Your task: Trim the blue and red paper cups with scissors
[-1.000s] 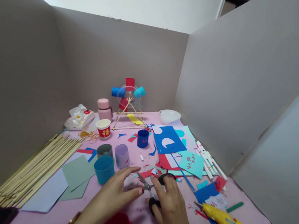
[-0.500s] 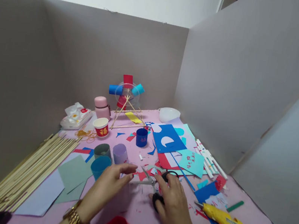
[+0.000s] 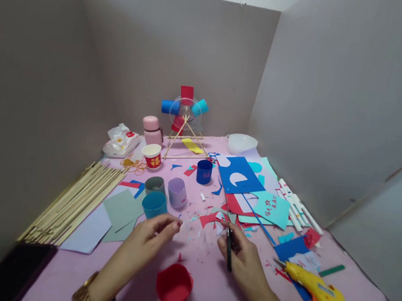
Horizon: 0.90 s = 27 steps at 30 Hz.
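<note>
In the head view my right hand [image 3: 240, 253] is wrapped round black-handled scissors [image 3: 229, 249], turned edge-on with the blades pointing away. My left hand [image 3: 152, 237] hovers to the left with thumb and forefinger pinched together; whatever sits between the tips is too small to name. Between my forearms, close to me, stands a red paper cup shape [image 3: 173, 288]. Just past my left hand are a teal paper cylinder [image 3: 154, 206], a grey-green one [image 3: 154, 184] and a lilac one [image 3: 177, 195]. Small paper scraps [image 3: 208, 219] lie beyond the scissors.
Bamboo sticks [image 3: 70, 206] and a dark flat object [image 3: 14, 271] lie left. A yellow glue gun [image 3: 316, 288] and markers [image 3: 297, 206] are right. A stick-framed wheel [image 3: 186, 112], pink flask [image 3: 153, 132], paper cup [image 3: 152, 157] and blue cylinder [image 3: 204, 172] stand farther back. Walls enclose the table.
The scissors, spread wide between my hands before, have turned edge-on in my right hand. My left fingers have come together in a pinch. The view has tilted down, showing more of the red cup.
</note>
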Tool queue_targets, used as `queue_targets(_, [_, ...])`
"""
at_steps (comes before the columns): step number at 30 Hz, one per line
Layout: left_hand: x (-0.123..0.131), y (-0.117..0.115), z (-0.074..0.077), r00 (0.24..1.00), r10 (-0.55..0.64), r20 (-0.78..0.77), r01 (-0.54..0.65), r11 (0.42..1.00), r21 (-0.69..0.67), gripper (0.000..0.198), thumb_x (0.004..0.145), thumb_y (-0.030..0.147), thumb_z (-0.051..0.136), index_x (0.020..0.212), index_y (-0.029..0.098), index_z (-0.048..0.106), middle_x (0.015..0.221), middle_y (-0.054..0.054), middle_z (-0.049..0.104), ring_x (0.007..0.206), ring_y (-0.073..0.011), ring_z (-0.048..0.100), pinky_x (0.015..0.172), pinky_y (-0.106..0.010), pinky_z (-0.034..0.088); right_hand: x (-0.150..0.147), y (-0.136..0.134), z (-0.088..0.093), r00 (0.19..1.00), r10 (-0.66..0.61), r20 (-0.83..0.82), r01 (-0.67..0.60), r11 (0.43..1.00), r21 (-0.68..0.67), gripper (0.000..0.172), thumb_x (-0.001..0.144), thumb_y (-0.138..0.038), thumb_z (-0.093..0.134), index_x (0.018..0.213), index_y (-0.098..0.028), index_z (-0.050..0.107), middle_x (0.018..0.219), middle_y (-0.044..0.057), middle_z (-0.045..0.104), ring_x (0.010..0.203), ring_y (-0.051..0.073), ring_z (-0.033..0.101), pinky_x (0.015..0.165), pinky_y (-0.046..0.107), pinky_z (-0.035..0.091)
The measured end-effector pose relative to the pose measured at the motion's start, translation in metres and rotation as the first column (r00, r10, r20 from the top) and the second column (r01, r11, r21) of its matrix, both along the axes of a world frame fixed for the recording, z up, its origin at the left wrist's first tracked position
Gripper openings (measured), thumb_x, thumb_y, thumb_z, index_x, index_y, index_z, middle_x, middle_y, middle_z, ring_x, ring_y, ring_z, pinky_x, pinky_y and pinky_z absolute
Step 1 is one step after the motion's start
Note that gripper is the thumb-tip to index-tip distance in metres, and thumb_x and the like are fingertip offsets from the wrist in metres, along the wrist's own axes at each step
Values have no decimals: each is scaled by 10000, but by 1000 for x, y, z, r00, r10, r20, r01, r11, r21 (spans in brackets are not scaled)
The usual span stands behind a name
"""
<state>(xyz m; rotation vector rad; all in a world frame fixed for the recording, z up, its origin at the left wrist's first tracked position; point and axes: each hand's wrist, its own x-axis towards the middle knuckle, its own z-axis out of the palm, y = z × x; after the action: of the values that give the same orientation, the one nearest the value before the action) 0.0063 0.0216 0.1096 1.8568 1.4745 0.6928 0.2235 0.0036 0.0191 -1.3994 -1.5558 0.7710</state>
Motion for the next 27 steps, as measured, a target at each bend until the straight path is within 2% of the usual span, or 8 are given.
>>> queue_targets(4, [-16,-32,0,987,-7,-159,4,1000,-20,372,812,495,535,992,201,674,775,-42,701,674,-231,633,604,-316,467,-4,-3,1,995,21,-97,-27,998,-58,357,858,-374,558,1131,-144,575,679,-22,508,597,167,484,568,274,399])
queue_targets(7, [-16,-42,1,936,-51,-350,64,998,26,358,806,448,560,1040,200,671,912,-80,738,754,-248,673,652,-331,500,-7,-6,1,987,57,-153,-69,995,-77,322,845,-362,584,1088,-151,587,681,-28,489,610,161,460,592,274,385])
queue_targets(10, [-11,-40,2,897,-80,-436,132,987,89,211,822,274,549,899,196,729,900,-75,782,761,-239,711,685,-333,525,-8,-7,-1,974,74,-213,-96,991,-94,320,829,-375,609,1059,-153,585,682,-33,468,606,154,426,583,271,359])
queue_targets(14, [-5,-36,1,893,-85,-443,211,947,243,237,826,139,531,719,201,734,704,-12,790,617,-175,722,570,-249,532,-12,-7,-1,937,94,-336,-144,982,-126,377,808,-435,627,1051,-155,559,653,-48,436,577,143,406,542,259,338])
queue_targets(19, [-10,-36,-9,914,45,-403,243,736,632,289,904,201,439,835,130,711,755,-89,794,664,-199,743,601,-269,575,-21,-12,8,846,130,-518,-250,953,-170,485,728,-552,682,977,-164,533,625,-55,468,535,129,454,503,239,344])
queue_targets(23, [-16,-35,-24,892,98,-441,328,531,781,249,856,73,459,973,119,675,823,-125,792,706,-217,745,665,-295,576,-23,-15,15,779,119,-616,-281,944,-172,486,714,-532,708,983,-163,543,642,-47,504,552,127,482,512,229,358])
queue_targets(25, [-16,-34,-30,887,95,-452,355,486,799,270,822,28,503,1037,122,636,873,-129,786,773,-202,740,752,-273,556,-23,-16,17,754,106,-649,-271,949,-159,459,701,-474,743,983,-166,552,665,-41,525,581,126,485,548,232,378])
queue_targets(27, [-12,-35,-35,922,37,-386,310,525,793,275,810,43,554,1061,138,615,910,-122,777,832,-185,728,801,-238,533,-23,-15,17,733,95,-674,-255,956,-143,430,676,-414,777,958,-173,560,676,-40,539,601,124,479,571,231,385])
